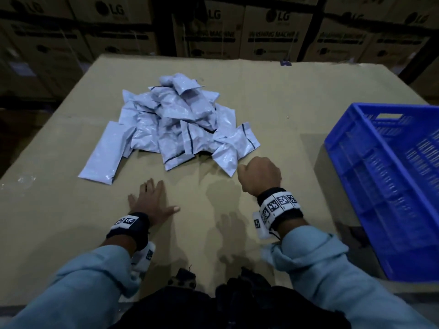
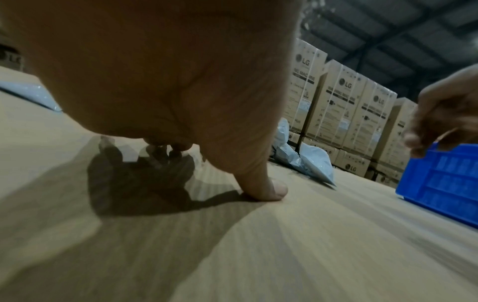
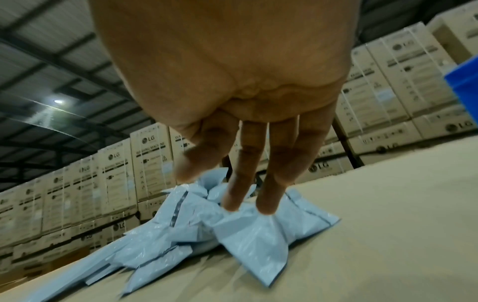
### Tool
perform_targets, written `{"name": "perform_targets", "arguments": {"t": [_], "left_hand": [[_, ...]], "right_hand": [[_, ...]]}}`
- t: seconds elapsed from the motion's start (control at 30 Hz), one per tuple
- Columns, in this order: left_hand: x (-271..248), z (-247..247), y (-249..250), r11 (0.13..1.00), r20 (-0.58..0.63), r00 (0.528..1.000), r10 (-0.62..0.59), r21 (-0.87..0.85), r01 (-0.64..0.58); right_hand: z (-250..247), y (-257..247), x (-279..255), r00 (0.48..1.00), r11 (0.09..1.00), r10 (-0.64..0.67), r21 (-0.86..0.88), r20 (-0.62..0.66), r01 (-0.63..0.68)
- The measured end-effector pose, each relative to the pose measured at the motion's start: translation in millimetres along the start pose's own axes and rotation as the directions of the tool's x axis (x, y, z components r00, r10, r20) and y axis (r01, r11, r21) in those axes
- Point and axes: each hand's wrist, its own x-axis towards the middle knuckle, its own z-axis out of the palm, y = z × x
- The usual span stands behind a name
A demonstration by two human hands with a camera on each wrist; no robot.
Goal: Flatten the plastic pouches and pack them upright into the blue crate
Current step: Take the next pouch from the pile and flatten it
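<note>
A heap of pale blue plastic pouches (image 1: 175, 122) lies on the cardboard-covered table (image 1: 273, 119), left of centre. The blue crate (image 1: 356, 176) stands at the table's right edge, and what I see of its inside holds nothing. My left hand (image 1: 152, 200) lies flat on the cardboard near me, fingers spread, its thumb (image 2: 269, 190) pressing the surface. My right hand (image 1: 259, 172) hovers just right of the nearest pouch (image 1: 226, 160). Its fingers (image 3: 245, 194) hang straight down over that pouch (image 3: 256, 241) and hold nothing.
One flat pouch (image 1: 104, 153) lies apart at the heap's left. Stacked cardboard appliance boxes (image 1: 268, 32) wall off the far side. A small purple object (image 1: 285, 61) sits at the table's far edge. Bare cardboard runs between the heap and the crate (image 2: 444, 179).
</note>
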Motion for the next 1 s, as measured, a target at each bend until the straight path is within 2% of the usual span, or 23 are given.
{"name": "perform_targets", "arguments": {"t": [0.07,0.23,0.3,0.4,0.53,0.67,0.8,0.93,1.0], "left_hand": [[2.9,0.1,-2.6,0.999,0.041,0.999,-0.005,-0.040,0.007],[2.6,6.2,-4.5,1.000,0.081,0.997,0.010,-0.015,-0.009],[4.6,5.9,-4.4,1.000,0.099,0.995,0.009,-0.001,-0.009],[6.3,4.8,-4.5,1.000,0.126,0.992,0.008,0.018,-0.010],[4.4,7.0,-4.9,0.999,0.112,0.993,0.022,0.030,-0.025],[4.8,8.1,-5.8,0.998,0.106,0.994,0.022,0.050,-0.028],[5.0,9.4,-8.9,0.998,0.092,0.995,0.037,0.054,-0.042],[6.2,11.1,-6.9,0.998,0.074,0.997,0.037,0.046,-0.041],[3.1,10.8,-7.5,0.999,0.055,0.998,0.033,0.038,-0.035]], "right_hand": [[17.0,-10.8,9.5,1.000,0.996,0.028,0.090,-0.012,-0.027],[44.6,-27.7,32.6,0.999,0.959,-0.022,0.282,-0.026,0.028],[51.0,-34.4,36.8,0.999,0.945,0.031,0.326,-0.011,-0.026],[56.0,-44.7,40.7,0.994,0.969,0.108,0.223,0.006,-0.106],[76.4,-48.0,59.8,0.992,0.978,0.122,0.167,0.025,-0.125],[101.3,-48.9,84.2,0.999,0.999,0.042,-0.007,0.002,-0.042],[118.2,-60.2,94.0,1.000,0.980,-0.015,-0.200,0.007,0.016],[126.9,-60.6,79.8,0.997,0.972,-0.041,-0.233,-0.059,0.026],[126.0,-60.0,63.1,0.999,0.975,-0.038,-0.219,-0.022,0.032]]}}
